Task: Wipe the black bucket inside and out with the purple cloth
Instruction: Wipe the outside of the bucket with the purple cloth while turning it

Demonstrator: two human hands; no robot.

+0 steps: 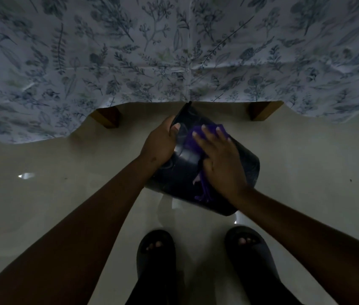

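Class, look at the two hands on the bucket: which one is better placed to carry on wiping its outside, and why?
The right hand: its palm presses the purple cloth flat against the black bucket wall. The left hand grips the rim, steadying the tilted bucket.

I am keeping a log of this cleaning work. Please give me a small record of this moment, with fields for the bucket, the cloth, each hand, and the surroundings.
bucket: black, tilted on its side, held above the floor
cloth: purple, pressed on the bucket's outer wall
left hand: grips the bucket's rim, thumb over the edge
right hand: lies flat on the cloth, fingers spread
stage: outside being wiped; the inside cannot be seen
surroundings: floral tablecloth hangs ahead; dark sandals below
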